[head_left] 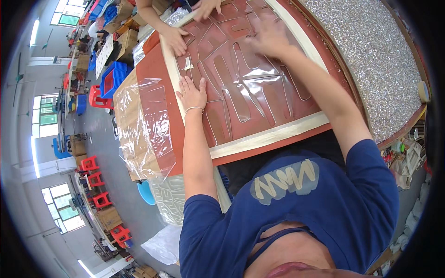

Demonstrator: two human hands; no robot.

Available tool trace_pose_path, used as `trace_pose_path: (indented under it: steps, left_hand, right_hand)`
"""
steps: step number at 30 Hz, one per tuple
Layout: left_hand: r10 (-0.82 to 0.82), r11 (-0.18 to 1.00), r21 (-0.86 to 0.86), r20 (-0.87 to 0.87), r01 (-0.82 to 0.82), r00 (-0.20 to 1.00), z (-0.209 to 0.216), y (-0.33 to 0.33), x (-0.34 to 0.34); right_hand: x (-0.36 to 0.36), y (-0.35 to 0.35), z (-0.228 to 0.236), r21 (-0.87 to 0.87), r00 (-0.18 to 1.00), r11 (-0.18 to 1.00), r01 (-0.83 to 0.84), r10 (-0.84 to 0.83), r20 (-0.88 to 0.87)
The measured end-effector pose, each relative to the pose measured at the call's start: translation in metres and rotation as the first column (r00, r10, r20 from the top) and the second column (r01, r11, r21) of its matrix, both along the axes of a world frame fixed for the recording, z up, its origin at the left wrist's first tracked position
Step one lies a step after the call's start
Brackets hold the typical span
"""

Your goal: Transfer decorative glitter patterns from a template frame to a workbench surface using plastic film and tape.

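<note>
A clear plastic sheet [264, 85] lies over a reddish-brown board, with long cut-out shapes showing under it. Pale tape [273, 134] borders the sheet. My left hand [192, 95] rests flat at the left border, fingers spread, a thin bracelet on its wrist. Over the sheet's far right part is my right hand [269, 39], blurred by motion, its thumb apart from the fingers; nothing shows in it. A small crumpled bit of tape [187, 64] sits just beyond my left hand. Another person's hand [174, 41] presses the far left border, and their other hand [206, 8] is at the far edge.
A glittery silver panel [371, 55] stands to the right, with a tape roll [423, 91] on its edge. Clear film [143, 125] covers brown cardboard at the left. Blue crates [114, 79] and red stools [102, 200] are farther left.
</note>
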State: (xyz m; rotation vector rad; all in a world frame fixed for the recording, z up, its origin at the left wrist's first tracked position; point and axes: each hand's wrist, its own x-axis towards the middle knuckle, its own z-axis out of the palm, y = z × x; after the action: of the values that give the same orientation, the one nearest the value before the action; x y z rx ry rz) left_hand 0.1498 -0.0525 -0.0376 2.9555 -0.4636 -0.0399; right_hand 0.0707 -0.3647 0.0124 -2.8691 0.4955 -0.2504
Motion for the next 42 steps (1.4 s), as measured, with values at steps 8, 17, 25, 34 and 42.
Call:
trace_pose_path:
  steps: [8, 17, 25, 34, 42]
  left_hand:
    - [0.006, 1.0, -0.01, -0.003, -0.006, 1.0, 0.003, -0.011, -0.004]
    - [-0.031, 0.999, 0.03, -0.011, 0.031, 0.999, 0.002, -0.011, 0.005]
    - [0.016, 0.982, -0.188, 0.038, -0.009, 0.999, -0.008, 0.005, 0.002]
    - [0.02, 0.928, -0.367, -0.106, -0.058, 0.994, 0.0, 0.017, 0.006]
    - [-0.002, 0.998, -0.064, -0.239, -0.013, 0.971, 0.02, 0.045, -0.112]
  right_hand:
    - [0.013, 0.104, -0.033, -0.03, 0.867, 0.871, -0.491, 0.484, -0.117]
    - [-0.048, 0.181, -0.033, 0.016, 0.745, 0.745, -0.667, 0.666, 0.041]
    - [-0.046, 0.047, -0.005, 0.13, 0.912, 0.949, -0.288, 0.23, 0.34]
    - [-0.137, -0.049, -0.046, -0.076, 0.999, 0.996, -0.046, 0.046, -0.003]
    - [-0.224, 0.004, -0.041, -0.008, 0.973, 0.975, -0.224, 0.224, 0.05]
